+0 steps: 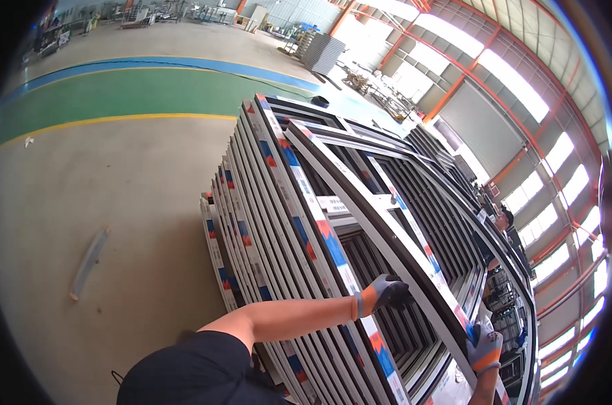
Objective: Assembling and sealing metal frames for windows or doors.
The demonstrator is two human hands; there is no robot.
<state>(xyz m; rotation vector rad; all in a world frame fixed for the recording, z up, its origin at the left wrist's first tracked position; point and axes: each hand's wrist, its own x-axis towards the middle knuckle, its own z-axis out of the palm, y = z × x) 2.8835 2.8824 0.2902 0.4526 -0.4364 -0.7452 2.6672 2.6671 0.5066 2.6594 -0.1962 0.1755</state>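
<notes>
A tilted grey-and-black window frame, with red and blue protective tape, leans out across a long stack of similar frames. My left hand, in a grey-and-orange glove with dark fingers, is closed at the near edge of the tilted frame, about halfway down; its fingertips are partly hidden. Lower right, my right hand, gloved alike, wraps round the lower part of that same frame's side bar. A crossbar with a small fitting joins the frame's sides.
Another person in a dark cap stands beyond the frames at right. A translucent strip lies on the grey floor at left. Past the stack runs a green walkway edged in yellow and blue. A pile of grey panels stands farther back.
</notes>
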